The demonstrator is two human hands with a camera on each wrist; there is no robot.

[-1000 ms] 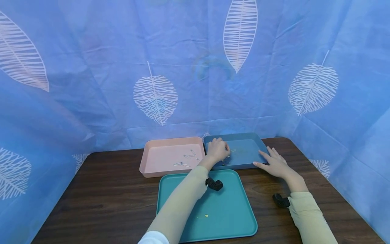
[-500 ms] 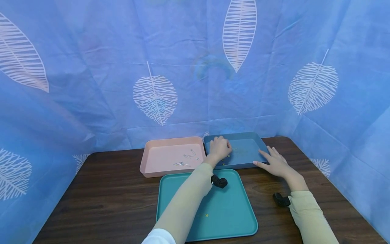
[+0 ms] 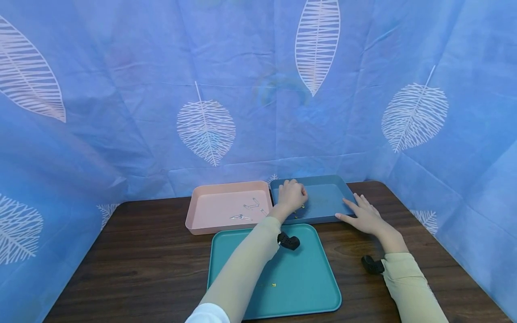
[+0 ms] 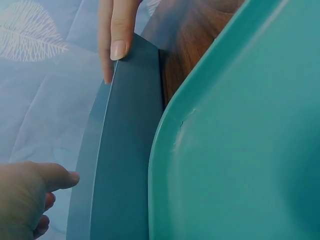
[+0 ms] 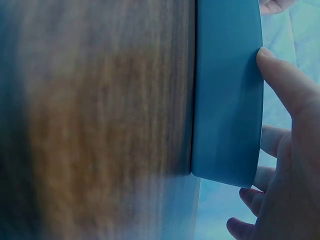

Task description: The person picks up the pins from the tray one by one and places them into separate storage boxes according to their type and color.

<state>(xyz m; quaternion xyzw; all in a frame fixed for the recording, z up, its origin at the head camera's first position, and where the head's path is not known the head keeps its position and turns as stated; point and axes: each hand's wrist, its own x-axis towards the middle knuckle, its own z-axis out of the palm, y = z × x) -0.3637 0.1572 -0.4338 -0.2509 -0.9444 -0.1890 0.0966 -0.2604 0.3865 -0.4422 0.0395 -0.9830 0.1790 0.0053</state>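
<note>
My left hand (image 3: 291,196) is over the left part of the blue tray (image 3: 329,181), its fingers bent. In the left wrist view the thumb and curled fingers of the left hand (image 4: 25,200) show at the tray's rim; whether they pinch anything is hidden. Small yellow bits (image 3: 296,217) lie in the tray near that hand. My right hand (image 3: 363,216) has its fingers spread and rests on the tray's right front corner. In the right wrist view the thumb of the right hand (image 5: 300,100) lies on the rim, with nothing gripped.
A pink tray (image 3: 198,229) to the left holds several silver safety pins (image 3: 241,217). In front is a green tray (image 3: 319,305) with a tiny yellow piece (image 3: 273,285) on it. All stand on a dark wooden table (image 3: 121,269) before a blue leaf-patterned cloth (image 3: 250,130).
My left hand has moved slightly right in the blue tray, showing more of the yellow bits beside it and covering its fingertips. The right hand has stayed put.
</note>
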